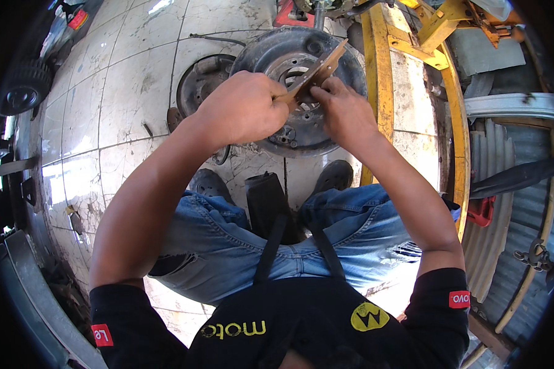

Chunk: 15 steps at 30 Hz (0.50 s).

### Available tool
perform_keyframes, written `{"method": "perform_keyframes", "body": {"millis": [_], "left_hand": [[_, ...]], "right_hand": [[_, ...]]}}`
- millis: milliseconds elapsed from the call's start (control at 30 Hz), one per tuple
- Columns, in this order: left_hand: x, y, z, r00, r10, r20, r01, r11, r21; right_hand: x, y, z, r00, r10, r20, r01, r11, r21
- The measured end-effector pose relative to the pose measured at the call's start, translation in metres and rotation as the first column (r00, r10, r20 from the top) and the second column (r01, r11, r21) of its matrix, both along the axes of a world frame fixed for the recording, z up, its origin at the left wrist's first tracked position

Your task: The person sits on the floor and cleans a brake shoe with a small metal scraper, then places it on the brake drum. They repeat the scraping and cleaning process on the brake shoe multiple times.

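Note:
Both my hands are closed on a brake shoe (331, 64), a curved brown metal piece with small rivet-like dots along it. My left hand (250, 108) is a fist around its near left end. Gripping the lower side with thumb and fingers is my right hand (346, 115). The shoe is tilted, its free tip pointing up and to the right. Below it on the floor lies a round dark steel wheel rim (252, 56), partly covered by my hands. A rusty round backing plate (189, 86) lies left of the rim, partly behind my left forearm.
A yellow metal frame (377, 74) stands close on my right, with corrugated sheets (489, 246) beyond. Something red (287, 15) and a metal shaft (319, 15) are past the rim. A black bag-like item (266, 195) sits between my legs. A small wheel (26, 89) is far left.

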<state>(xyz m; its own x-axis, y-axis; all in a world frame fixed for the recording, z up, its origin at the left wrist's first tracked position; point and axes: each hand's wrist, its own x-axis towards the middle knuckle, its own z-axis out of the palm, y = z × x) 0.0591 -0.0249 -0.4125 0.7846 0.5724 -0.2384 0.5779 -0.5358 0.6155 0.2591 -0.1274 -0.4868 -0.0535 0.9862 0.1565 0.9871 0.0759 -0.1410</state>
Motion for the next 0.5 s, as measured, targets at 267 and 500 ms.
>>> {"method": "perform_keyframes", "body": {"millis": [267, 500], "left_hand": [[0.004, -0.001, 0.004, 0.999, 0.028, -0.034, -0.029, 0.999, -0.024], [0.001, -0.002, 0.004, 0.999, 0.033, -0.01, -0.033, 0.999, -0.032]], "right_hand": [[-0.004, -0.003, 0.0, 1.0, 0.028, 0.008, -0.028, 1.0, -0.006], [-0.002, -0.001, 0.0, 0.998, 0.02, 0.06, -0.018, 1.0, -0.022]]}}
